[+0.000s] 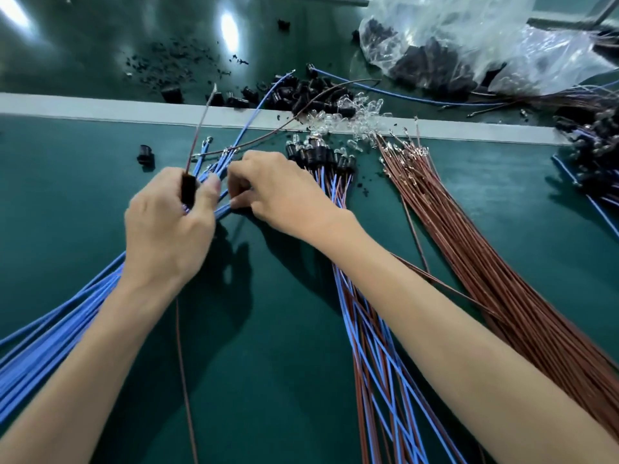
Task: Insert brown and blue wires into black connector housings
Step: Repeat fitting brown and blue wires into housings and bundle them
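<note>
My left hand point(167, 229) grips a black connector housing point(188, 189) upright between thumb and fingers; a brown wire point(200, 128) rises out of its top. My right hand point(278, 192) reaches in from the right, fingers curled down onto the fanned ends of the blue wire bundle point(50, 346), which runs off to the lower left. I cannot see exactly which wire its fingertips pinch. A bundle of brown wires point(485, 256) with metal terminals lies to the right. Finished brown-and-blue pairs in black housings point(318, 155) lie in the middle.
Loose black housings point(301, 92) and clear bulbs point(351, 115) are heaped along the grey strip point(100, 107). One stray housing point(145, 157) sits left. A plastic bag of black parts point(469, 45) lies at the back right. More assemblies point(593, 145) pile up at the right edge.
</note>
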Motion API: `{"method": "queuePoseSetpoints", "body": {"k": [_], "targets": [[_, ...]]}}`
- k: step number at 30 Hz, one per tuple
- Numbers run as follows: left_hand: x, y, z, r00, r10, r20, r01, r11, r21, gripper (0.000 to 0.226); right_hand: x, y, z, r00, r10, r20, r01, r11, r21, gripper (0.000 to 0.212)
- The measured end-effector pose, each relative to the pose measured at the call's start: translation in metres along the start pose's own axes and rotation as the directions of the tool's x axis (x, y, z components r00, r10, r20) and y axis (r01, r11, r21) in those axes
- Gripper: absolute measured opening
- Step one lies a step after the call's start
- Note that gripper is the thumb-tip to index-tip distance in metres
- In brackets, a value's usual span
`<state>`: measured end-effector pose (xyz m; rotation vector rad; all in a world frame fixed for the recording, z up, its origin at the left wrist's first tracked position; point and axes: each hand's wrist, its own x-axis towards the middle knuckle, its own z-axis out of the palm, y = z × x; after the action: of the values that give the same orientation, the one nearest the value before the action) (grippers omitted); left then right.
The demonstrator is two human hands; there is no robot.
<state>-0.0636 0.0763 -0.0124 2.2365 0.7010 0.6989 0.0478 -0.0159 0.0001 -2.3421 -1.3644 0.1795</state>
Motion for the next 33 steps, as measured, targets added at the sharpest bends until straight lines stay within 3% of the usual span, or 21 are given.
{"method": "queuePoseSetpoints", "body": {"k": [3,7,10,13,14,16,17,19,22,25,26,27,28,29,31,33], "targets": [[-0.001,-0.003,0.002,0.996,0.093,-0.009,-0.092,0.988,0.125,0.022,-0.011,0.002,-0.006,0.993,-0.036,-0.116,0.039,0.999,0.019,0.006],[-0.007,0.005,-0.003,0.988,0.149,0.045,-0.151,0.987,0.050,0.031,-0.029,0.014,-0.027,0.928,0.016,-0.372,-0.004,0.999,0.032,0.006],[-0.016,0.019,-0.004,0.967,0.194,0.162,-0.186,0.980,-0.067,0.032,-0.051,0.038,-0.052,0.718,0.157,-0.678,-0.107,0.988,0.116,0.003],[-0.029,0.032,0.002,0.955,0.188,0.230,-0.138,0.967,-0.214,0.027,-0.075,0.049,-0.062,0.530,0.357,-0.769,-0.158,0.933,0.324,0.014],[-0.033,0.036,0.005,0.953,0.179,0.243,-0.115,0.959,-0.258,0.027,-0.083,0.046,-0.060,0.535,0.432,-0.726,-0.128,0.891,0.435,0.018],[-0.040,0.043,0.011,0.937,0.183,0.298,-0.079,0.941,-0.330,0.029,-0.099,0.030,-0.046,0.716,0.509,-0.478,-0.097,0.751,0.654,0.014],[-0.043,0.045,0.013,0.920,0.203,0.337,-0.071,0.928,-0.365,0.031,-0.104,0.019,-0.037,0.825,0.478,-0.302,-0.102,0.651,0.753,0.011],[-0.048,0.047,0.016,0.874,0.259,0.411,-0.065,0.901,-0.429,0.033,-0.111,0.006,-0.022,0.916,0.385,-0.108,-0.102,0.484,0.869,0.010],[-0.050,0.046,0.016,0.827,0.268,0.495,-0.014,0.889,-0.457,0.037,-0.109,0.014,-0.023,0.842,0.501,-0.200,-0.068,0.466,0.882,0.019],[-0.045,0.041,0.014,0.838,0.219,0.500,0.056,0.876,-0.478,0.029,-0.105,0.032,-0.036,0.672,0.716,-0.189,0.037,0.222,0.974,0.027],[-0.044,0.041,0.014,0.846,0.203,0.493,0.081,0.865,-0.495,0.026,-0.105,0.035,-0.037,0.686,0.711,-0.152,0.055,0.158,0.986,0.025],[-0.044,0.041,0.015,0.849,0.194,0.492,0.103,0.851,-0.514,0.025,-0.106,0.033,-0.035,0.748,0.654,-0.115,0.035,0.135,0.990,0.024],[-0.045,0.042,0.017,0.846,0.195,0.497,0.119,0.839,-0.532,0.024,-0.107,0.030,-0.030,0.823,0.561,-0.086,-0.026,0.189,0.982,0.022],[-0.047,0.043,0.019,0.840,0.200,0.504,0.124,0.834,-0.537,0.022,-0.109,0.025,-0.025,0.887,0.456,-0.064,-0.097,0.321,0.942,0.019],[-0.051,0.043,0.022,0.828,0.206,0.521,0.105,0.856,-0.505,0.025,-0.110,0.017,-0.018,0.939,0.338,-0.056,-0.152,0.560,0.815,0.017],[-0.053,0.042,0.022,0.814,0.199,0.546,0.113,0.867,-0.485,0.030,-0.109,0.016,-0.021,0.929,0.355,-0.105,-0.102,0.519,0.848,0.023]]}}
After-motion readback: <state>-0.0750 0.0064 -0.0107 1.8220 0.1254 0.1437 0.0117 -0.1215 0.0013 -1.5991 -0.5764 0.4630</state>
